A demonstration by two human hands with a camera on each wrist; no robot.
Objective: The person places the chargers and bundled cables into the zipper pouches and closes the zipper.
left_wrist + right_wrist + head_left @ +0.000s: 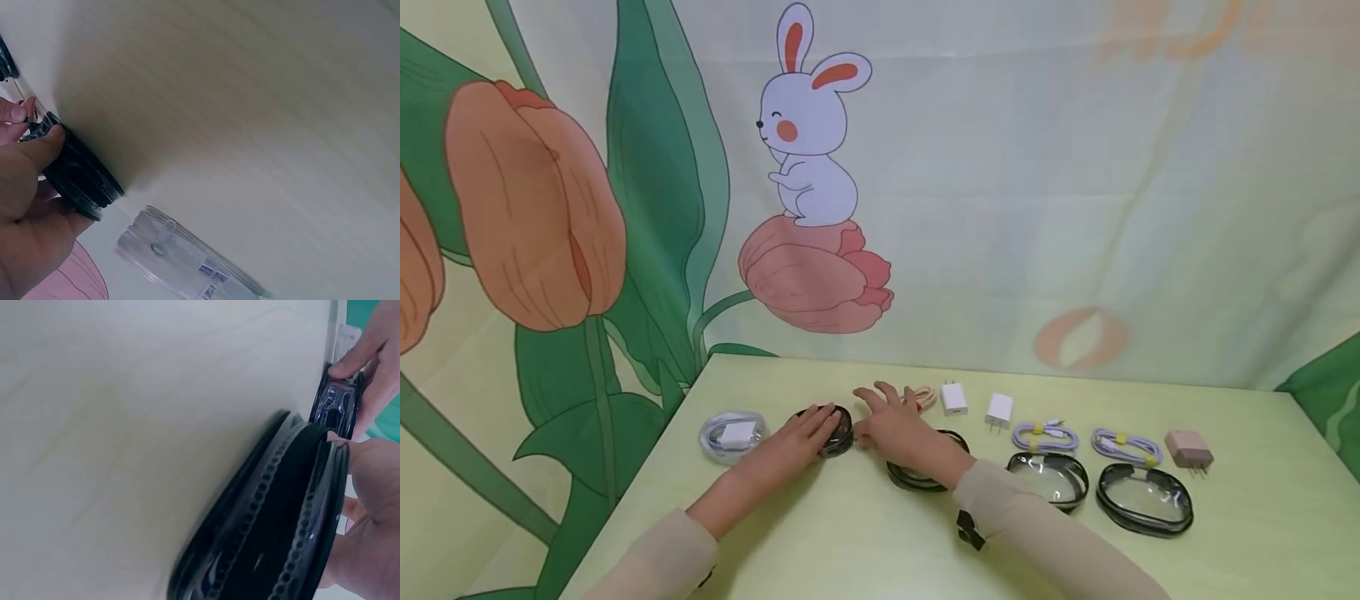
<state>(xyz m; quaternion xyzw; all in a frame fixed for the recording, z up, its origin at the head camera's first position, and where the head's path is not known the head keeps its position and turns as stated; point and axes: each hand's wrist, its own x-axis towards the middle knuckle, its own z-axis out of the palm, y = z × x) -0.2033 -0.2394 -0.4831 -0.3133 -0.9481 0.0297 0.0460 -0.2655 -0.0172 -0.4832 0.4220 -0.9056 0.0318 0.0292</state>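
Observation:
My left hand point(811, 435) lies over a coiled black cable point(844, 435) in clear wrapping and grips it, thumb on one side and fingers on the other, as the left wrist view shows. Just right of that coil is my right hand point(898, 429), its fingers spread and the thumb near the coil's edge. In the left wrist view its fingertips point(14, 112) come close to the coil's end. A second coiled black cable point(913, 481) lies partly hidden under my right wrist and looms large in the right wrist view. Behind my right hand is a peach-coloured cable point(927, 397).
Left of my hands lies a bagged white cable with a charger point(730, 436). To the right are white chargers point(954, 398), lilac cables with yellow ties point(1045, 436), a pink charger point(1189, 448) and two more black coils point(1145, 500). A printed curtain point(1000, 208) hangs behind the table.

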